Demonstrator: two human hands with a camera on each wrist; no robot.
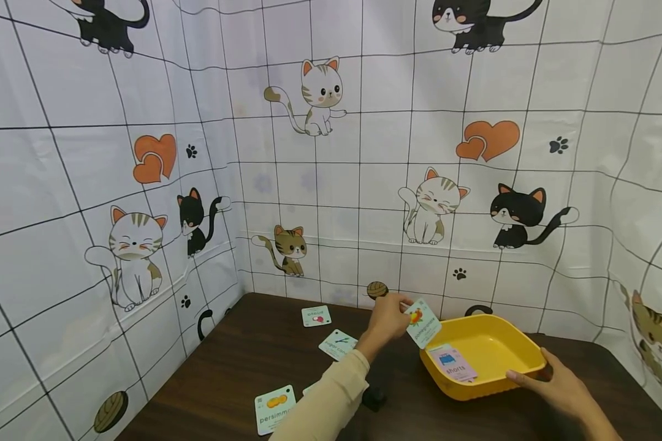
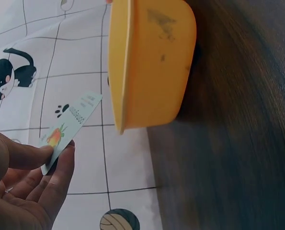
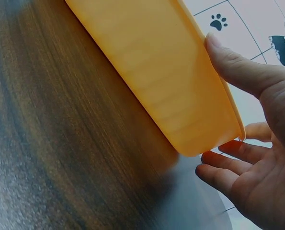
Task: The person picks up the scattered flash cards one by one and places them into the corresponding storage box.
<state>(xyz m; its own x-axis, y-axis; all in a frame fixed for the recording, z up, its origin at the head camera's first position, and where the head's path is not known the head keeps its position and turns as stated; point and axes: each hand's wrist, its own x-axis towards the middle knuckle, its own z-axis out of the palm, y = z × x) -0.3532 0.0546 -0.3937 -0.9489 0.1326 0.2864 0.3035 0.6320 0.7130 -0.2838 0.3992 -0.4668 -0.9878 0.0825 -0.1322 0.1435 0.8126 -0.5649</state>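
Note:
My left hand (image 1: 387,321) pinches a pale green flashcard (image 1: 423,323) with an orange-red fruit picture between thumb and fingers. The card is raised and tilted, just beside the left rim of a yellow plastic basin (image 1: 499,343). In the left wrist view, the thumb lies on the printed face of the card (image 2: 74,125). My right hand (image 1: 563,386) holds the basin's right end, thumb at the front rim and fingers round the corner, as the right wrist view shows the hand (image 3: 257,177) too. A pink "shorts" card (image 1: 453,362) lies inside the basin.
Several green cards lie on the dark wood table (image 1: 209,373): a card (image 1: 316,316) near the back edge, a sugar cane card (image 1: 338,345), and a persimmon card (image 1: 274,409) in front. A small black object (image 1: 374,399) sits near the left forearm. Cat-print sheeting (image 1: 358,202) walls the table.

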